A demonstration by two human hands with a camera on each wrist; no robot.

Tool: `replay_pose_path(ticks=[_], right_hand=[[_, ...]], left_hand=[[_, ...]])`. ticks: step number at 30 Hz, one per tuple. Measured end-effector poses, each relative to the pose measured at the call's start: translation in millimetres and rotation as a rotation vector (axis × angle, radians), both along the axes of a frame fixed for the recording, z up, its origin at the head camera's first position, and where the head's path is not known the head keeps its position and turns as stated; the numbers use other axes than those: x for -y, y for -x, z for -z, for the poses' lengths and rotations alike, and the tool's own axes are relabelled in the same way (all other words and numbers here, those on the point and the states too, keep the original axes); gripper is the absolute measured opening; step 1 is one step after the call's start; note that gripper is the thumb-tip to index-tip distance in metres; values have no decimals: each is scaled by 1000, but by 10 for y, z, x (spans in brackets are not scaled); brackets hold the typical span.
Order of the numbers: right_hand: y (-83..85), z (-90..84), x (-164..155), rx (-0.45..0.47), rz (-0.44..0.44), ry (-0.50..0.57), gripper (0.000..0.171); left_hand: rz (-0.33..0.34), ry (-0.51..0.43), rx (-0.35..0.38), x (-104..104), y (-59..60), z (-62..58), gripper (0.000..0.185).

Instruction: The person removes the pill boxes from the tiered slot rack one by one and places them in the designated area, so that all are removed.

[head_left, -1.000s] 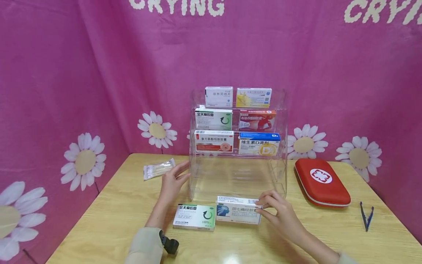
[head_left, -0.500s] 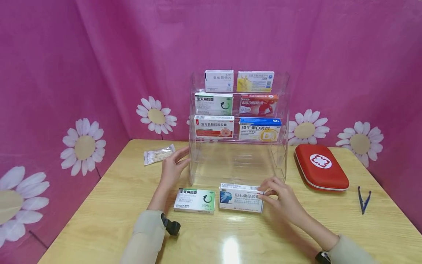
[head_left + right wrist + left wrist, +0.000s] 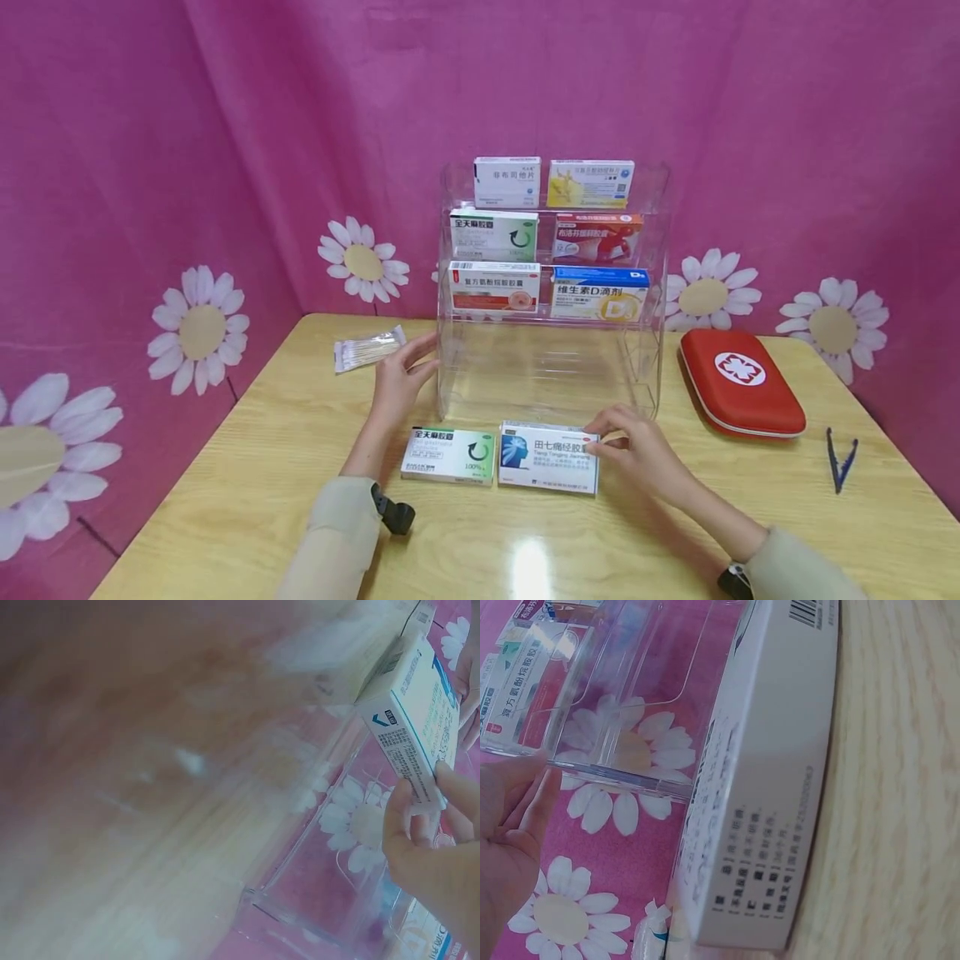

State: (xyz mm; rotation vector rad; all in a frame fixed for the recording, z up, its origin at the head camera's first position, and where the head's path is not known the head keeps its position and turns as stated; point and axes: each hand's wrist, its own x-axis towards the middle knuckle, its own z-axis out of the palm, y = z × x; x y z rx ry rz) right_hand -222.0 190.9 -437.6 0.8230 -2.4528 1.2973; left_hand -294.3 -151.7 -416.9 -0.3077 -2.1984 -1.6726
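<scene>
My right hand pinches the right end of a white and blue medicine box, which leans back on the table in front of a clear acrylic display rack. Left of that box lies a white and green medicine box, untouched. My left hand touches the rack's left side with fairly straight fingers. In the left wrist view, its fingertips meet the clear edge, and the printed side of a white box fills the middle. The right wrist view shows thumb and fingers on the held box's end.
Several medicine boxes stand on the rack's upper tiers, including a blue and yellow one. A packet of cotton swabs lies at left. On the right are a red first-aid case and blue tweezers.
The white and blue box has shifted slightly away from the green one and tilted, so its front shows more fully. My left hand stays at the rack. The head view has moved downward.
</scene>
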Motion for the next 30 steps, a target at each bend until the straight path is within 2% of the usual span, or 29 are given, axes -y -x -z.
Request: replay_pose_path(ticks=[3, 6, 9, 15, 18, 25, 30], right_hand=[[23, -10, -9, 61, 19, -22, 14], [68, -4, -15, 83, 27, -68, 13], [116, 13, -25, 87, 9, -103, 12], [202, 19, -42, 200, -14, -155, 8], [238, 28, -42, 212, -24, -165, 8], [210, 73, -4, 192, -22, -226, 9], [219, 74, 38, 83, 11, -301, 8]], left_hand=[[2, -5, 0, -8, -5, 2, 42], [7, -4, 17, -7, -14, -13, 42], [6, 11, 40, -4, -23, -39, 43], [-1, 26, 42, -6, -14, -44, 42], [6, 21, 37, -13, -11, -42, 43], [-9, 29, 18, -2, -48, -10, 44], [-3, 20, 28, -15, -26, -29, 44]])
